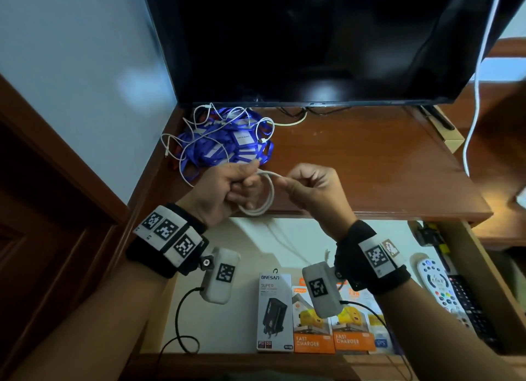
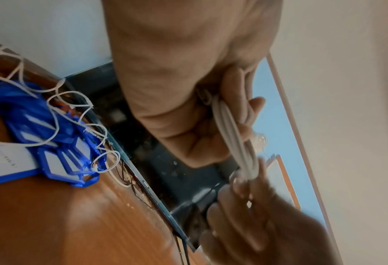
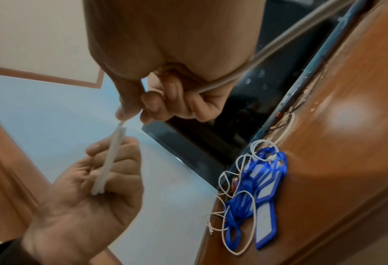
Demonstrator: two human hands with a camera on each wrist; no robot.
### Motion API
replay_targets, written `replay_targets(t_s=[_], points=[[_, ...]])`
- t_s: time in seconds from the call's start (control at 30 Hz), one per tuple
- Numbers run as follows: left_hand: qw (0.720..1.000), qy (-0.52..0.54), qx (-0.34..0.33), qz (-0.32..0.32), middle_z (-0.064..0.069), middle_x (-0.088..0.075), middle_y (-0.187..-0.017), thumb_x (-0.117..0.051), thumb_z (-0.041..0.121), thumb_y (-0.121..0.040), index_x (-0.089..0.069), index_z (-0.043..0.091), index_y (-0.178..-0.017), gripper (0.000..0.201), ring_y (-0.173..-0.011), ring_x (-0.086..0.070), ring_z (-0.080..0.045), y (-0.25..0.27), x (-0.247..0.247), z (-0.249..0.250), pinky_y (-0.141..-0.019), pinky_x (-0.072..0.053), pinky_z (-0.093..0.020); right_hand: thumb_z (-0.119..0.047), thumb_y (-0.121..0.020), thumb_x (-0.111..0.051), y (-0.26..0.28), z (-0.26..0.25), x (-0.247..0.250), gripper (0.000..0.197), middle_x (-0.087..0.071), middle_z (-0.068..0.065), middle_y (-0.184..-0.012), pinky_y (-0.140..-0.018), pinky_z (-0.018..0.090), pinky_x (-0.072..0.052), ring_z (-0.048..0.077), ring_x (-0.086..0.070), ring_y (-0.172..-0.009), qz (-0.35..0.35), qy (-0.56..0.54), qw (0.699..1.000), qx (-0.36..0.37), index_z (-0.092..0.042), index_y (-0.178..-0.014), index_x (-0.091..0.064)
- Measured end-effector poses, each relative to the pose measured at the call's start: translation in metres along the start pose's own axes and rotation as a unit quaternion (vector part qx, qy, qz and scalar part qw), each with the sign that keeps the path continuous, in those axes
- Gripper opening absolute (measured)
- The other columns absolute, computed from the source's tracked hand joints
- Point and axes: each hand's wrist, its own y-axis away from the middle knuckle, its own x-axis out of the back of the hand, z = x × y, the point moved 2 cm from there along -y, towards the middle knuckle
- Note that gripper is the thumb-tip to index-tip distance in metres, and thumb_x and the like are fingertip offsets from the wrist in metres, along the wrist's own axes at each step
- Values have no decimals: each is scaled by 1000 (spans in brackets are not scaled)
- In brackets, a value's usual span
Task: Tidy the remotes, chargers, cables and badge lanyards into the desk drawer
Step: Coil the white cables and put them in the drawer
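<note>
Hands (image 1: 227, 187) apparently both pinching coiled white cable (image 1: 266, 194)

black remote (image 1: 472, 312) cut by drawer side, right hand (image 2: 256, 215) blurred

Lanyards (image 1: 225, 144) on desk (image 1: 355, 152) left of centre, before television (image 1: 313, 39), charger boxes (image 1: 313, 318) in drawer (image 1: 247, 281) below

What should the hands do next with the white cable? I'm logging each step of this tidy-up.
Probably tuck the loose end in and lower the coil into the open drawer. The left hand grips the coiled white cable, the right hand pinches its end, and the coil hangs over the drawer, which holds charger boxes and remotes.
</note>
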Motion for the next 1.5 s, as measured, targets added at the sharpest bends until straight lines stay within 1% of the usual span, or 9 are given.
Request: replay_targets(t_s=[0.13, 0.3, 0.57, 0.7, 0.83, 1.03, 1.13, 1.37, 1.5], points=[[992, 109, -42, 43, 11, -26, -43, -39, 31, -93, -47, 18, -52, 44, -35, -24, -1, 8, 14, 14, -48, -38, -18, -8, -77, -67, 5, 17, 15, 18, -32, -3, -48, -45, 20, -16, 9, -23, -42, 26, -84, 994, -60, -4, -68, -52], [959, 212, -180, 59, 9, -29, -50, -32, 32, -99, -50, 18, -60, 46, -39, -27, -4, 18, 22, 33, -58, -41, -18, 0, -83, -64, 4, 32, 22, 25, -29, -2, -49, -46, 24, -16, 9, -23, -40, 75, -107, 987, -91, -10, -67, -48], [933, 178, -275, 147, 7, -28, -56, -29, 31, -102, -44, 18, -73, 35, -50, -25, -9, 20, 14, 43, -67, -37, -21, -2, -86, -64, -7, 30, 11, 32, -35, -6, -43, -42, 18, -21, 8, -25, -36, 153, -103, 978, -94, -11, -62, -44], [907, 131, -330, 227, 7, -32, -53, -28, 26, -104, -45, 16, -74, 35, -51, -27, -9, 18, 16, 40, -66, -31, -23, -2, -83, -69, 0, 23, -4, 33, -41, -9, -41, -39, 16, -28, 5, -31, -37, 71, 27, 994, -74, -7, -57, -49], [879, -43, -360, 308, 10, -35, -55, -32, 25, -100, -45, 16, -72, 33, -54, -31, -10, 12, 12, 35, -63, -32, -23, -17, -85, -70, 12, 22, -29, 34, -43, -8, -36, -42, 19, -30, 6, -35, -37, -63, 173, 981, -55, -17, -52, -61], [825, -288, -316, 370, 3, -40, -62, -37, 22, -101, -52, 15, -78, 28, -55, -38, -1, 12, 15, 15, -56, -34, -13, -20, -85, -64, 15, 5, -40, 29, -40, -10, -40, -45, 14, -27, 4, -30, -41, -160, 123, 979, -23, -15, -57, -60], [859, -278, -309, 299, -2, -46, -64, -36, 18, -102, -51, 9, -75, 32, -56, -45, -1, 10, 16, 6, -62, -38, -10, -22, -84, -58, 9, -2, -37, 29, -42, -9, -45, -46, 16, -26, 6, -31, -45, -133, 77, 988, -11, -12, -57, -56], [930, -268, -203, 150, -2, -62, -58, -35, 17, -101, -54, 5, -77, 33, -67, -61, -20, 12, 13, -10, -77, -50, -26, -12, -89, -55, 0, -11, -27, 35, -38, -12, -42, -45, 12, -25, 0, -28, -42, -3, 15, 998, 56, -6, -55, -48], [951, -249, -161, 85, 2, -55, -51, -38, 20, -99, -52, 4, -75, 32, -57, -55, -15, 17, 8, -17, -67, -49, -23, -13, -90, -59, -1, -16, -24, 37, -38, -14, -41, -45, 11, -27, -1, -29, -41, 24, 23, 998, 61, 5, -58, -52]])
